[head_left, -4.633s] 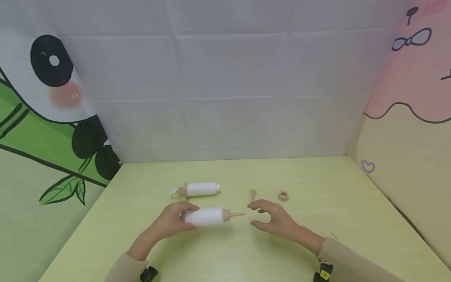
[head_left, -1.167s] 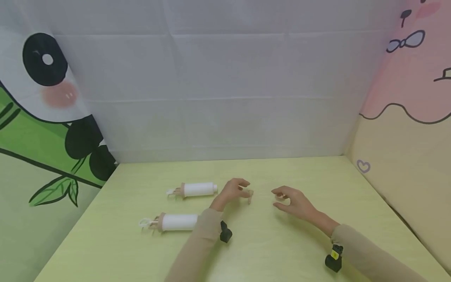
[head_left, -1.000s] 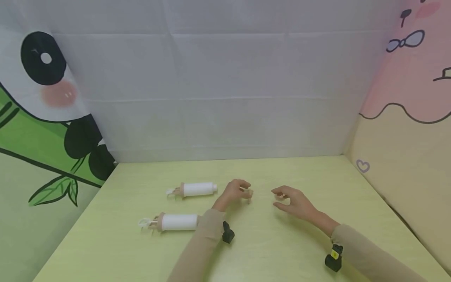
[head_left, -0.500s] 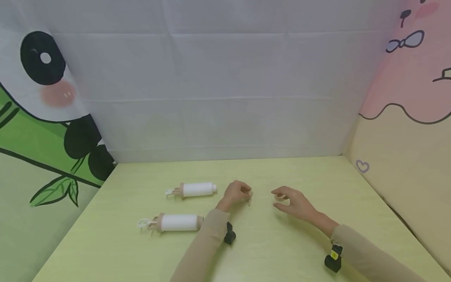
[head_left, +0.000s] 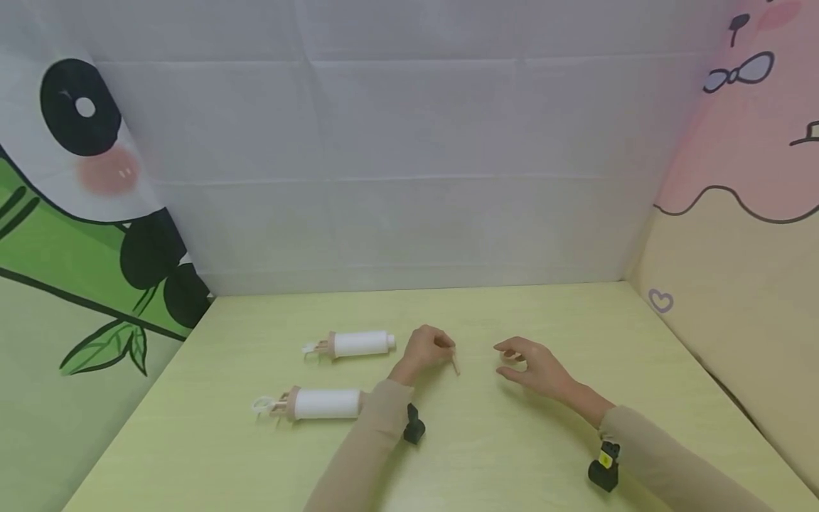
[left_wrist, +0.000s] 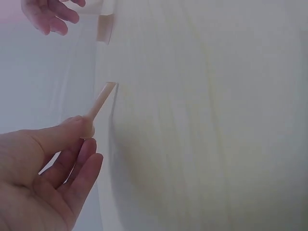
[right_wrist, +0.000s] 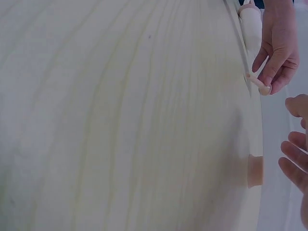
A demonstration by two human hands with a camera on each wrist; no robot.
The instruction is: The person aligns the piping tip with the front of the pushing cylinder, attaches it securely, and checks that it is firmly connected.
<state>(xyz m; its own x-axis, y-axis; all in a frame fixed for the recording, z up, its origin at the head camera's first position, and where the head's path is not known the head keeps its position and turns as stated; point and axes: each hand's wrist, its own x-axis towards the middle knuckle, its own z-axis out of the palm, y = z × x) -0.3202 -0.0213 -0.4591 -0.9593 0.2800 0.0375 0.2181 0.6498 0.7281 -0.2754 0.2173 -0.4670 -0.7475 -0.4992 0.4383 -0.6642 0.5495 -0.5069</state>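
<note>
Left hand (head_left: 425, 353) pinching a beige flared peg (left_wrist: 102, 102)

Right hand (head_left: 537, 370) has relaxed, parted fingers (beige ring (right_wrist: 255, 171) just beside it)

This is looking like a makeshift recording booth: a creased pale backdrop (head_left: 409, 156) is hanging behind a wood-grain table (head_left: 525, 448), a panda-print panel (head_left: 83, 107) and a pink-and-cream cartoon panel (head_left: 736, 142) are enclosing its sides, and black wrist cameras (head_left: 603, 471) are showing.

In the head view, the left hand (head_left: 425, 351) hides the twelve-o'clock end of the peg (head_left: 456, 365), its sleeve (head_left: 367, 441) the three-o'clock end of the nearer cylinder (head_left: 326, 404), and the right hand (head_left: 539, 368), cropped in its wrist view, part of the ring (right_wrist: 255, 171).
</note>
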